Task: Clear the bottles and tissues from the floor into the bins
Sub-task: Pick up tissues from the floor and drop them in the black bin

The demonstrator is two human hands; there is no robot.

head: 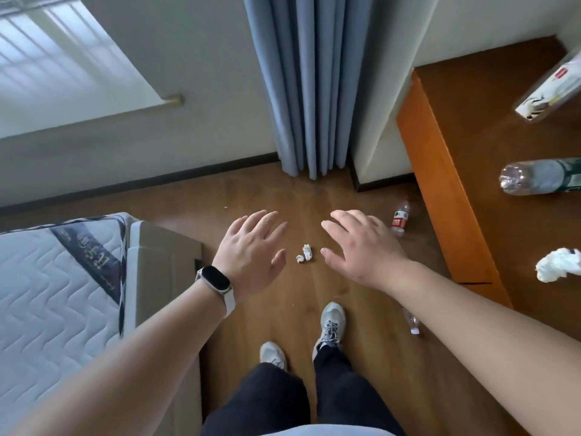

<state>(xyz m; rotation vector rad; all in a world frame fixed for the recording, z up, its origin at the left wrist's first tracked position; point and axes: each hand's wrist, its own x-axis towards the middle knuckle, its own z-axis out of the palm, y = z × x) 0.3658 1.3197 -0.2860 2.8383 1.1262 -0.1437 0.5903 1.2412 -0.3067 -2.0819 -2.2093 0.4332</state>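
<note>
Small crumpled tissues (305, 253) lie on the wooden floor between my two hands. My left hand (251, 247) is stretched out, fingers apart, holding nothing, left of the tissues. My right hand (361, 247) is likewise spread and empty to their right. A clear bottle with a red label (400, 219) lies on the floor beside the desk. Another clear bottle (412, 321) shows partly beside my right forearm. No bin is in view.
A wooden desk (440, 171) at the right carries a large clear bottle (539, 177), a crumpled tissue (558, 265) and a box (550, 89). A bed with a quilted mattress (53, 294) stands at the left. Blue curtains (309, 83) hang ahead. My feet (330, 325) stand below.
</note>
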